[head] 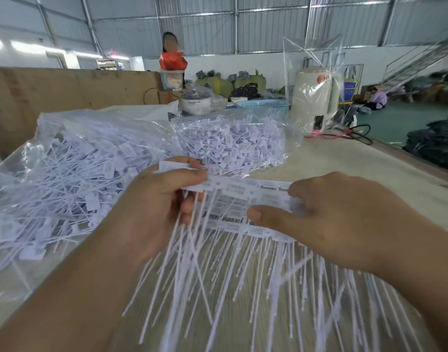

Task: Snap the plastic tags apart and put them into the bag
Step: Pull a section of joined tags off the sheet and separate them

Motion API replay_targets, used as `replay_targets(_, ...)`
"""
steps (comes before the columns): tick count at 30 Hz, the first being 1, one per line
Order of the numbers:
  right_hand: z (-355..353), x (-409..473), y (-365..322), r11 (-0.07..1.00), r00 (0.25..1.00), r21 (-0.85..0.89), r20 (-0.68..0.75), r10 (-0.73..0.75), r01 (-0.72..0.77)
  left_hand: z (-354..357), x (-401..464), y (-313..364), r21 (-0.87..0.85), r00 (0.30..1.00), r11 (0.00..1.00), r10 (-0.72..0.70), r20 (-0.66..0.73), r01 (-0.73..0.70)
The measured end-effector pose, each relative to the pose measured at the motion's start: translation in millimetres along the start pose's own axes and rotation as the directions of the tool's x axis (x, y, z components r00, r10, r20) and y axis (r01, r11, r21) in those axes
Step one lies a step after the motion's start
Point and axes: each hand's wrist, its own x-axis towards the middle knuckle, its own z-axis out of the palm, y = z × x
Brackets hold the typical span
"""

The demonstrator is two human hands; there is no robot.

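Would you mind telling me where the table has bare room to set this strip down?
Bare table lies right of the bag, before the black cable. The bag crowds the left; tag tails cover the near side.

1. To your left, the clear bag (73,158) heaped with loose tags (65,179) blocks the table (345,163).
2. Ahead, a second bag (230,141) of tags blocks the middle.
3. Bare table lies open beyond your right hand (339,219).
4. The tags' long tails (243,288) cover the near table.
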Motion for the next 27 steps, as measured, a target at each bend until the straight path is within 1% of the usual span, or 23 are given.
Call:
replay_targets(3, -0.2, 3.4, 5.4, 0.998, 0.997, 0.029, 0.061, 0.056, -0.058, -11.6, 4.7, 2.5, -0.002, 0.998, 1.000, -0.016, -0.058, 0.016)
replay_targets(6, -0.6, 4.1, 7.7, 0.996, 0.994, 0.033, 0.074, 0.076, -0.079, -16.3, 5.7, 3.1, 0.004, 0.996, 1.000, -0.006, -0.085, 0.007)
replay_targets(8, -2.8, 4.4, 9.4, 0.994, 0.992, 0.050, 0.076, 0.097, -0.101, -20.7, 5.9, 6.3, -0.044, 0.997, 0.999, -0.016, -0.081, 0.012)
replay_targets(12, -6.4, 5.8, 11.9, 0.979, 0.988, 0.155, 0.094, 0.122, -0.135, -34.6, 7.5, 16.6, -0.149, 0.995, 0.988, -0.042, -0.095, 0.028)
replay_targets(15, -4.8, 5.4, 10.8, 0.969, 0.991, 0.210, 0.031, 0.130, -0.134, -38.4, 8.4, 18.0, -0.291, 0.990, 0.953, -0.109, -0.093, 0.078)
replay_targets(17, -4.1, 6.7, 12.9, 0.960, 0.987, 0.255, -0.073, 0.142, -0.120, -40.0, 8.5, 18.1, -0.376, 0.986, 0.922, -0.140, -0.091, 0.096)
replay_targets(19, -3.7, 9.9, 17.0, 0.955, 0.974, 0.280, -0.173, 0.146, -0.093, -42.5, 8.8, 18.3, -0.414, 0.984, 0.905, -0.150, -0.098, 0.096)
replay_targets(24, -2.3, 20.0, 21.9, 0.984, 0.965, 0.160, -0.240, 0.110, -0.072, -44.9, 11.1, 12.0, -0.275, 0.989, 0.961, -0.056, -0.140, 0.015)
replay_targets(27, 0.9, 22.8, 27.5, 0.989, 0.963, 0.125, -0.246, 0.106, -0.077, -42.4, 13.1, 12.3, -0.244, 0.969, 0.970, -0.054, -0.241, -0.006)
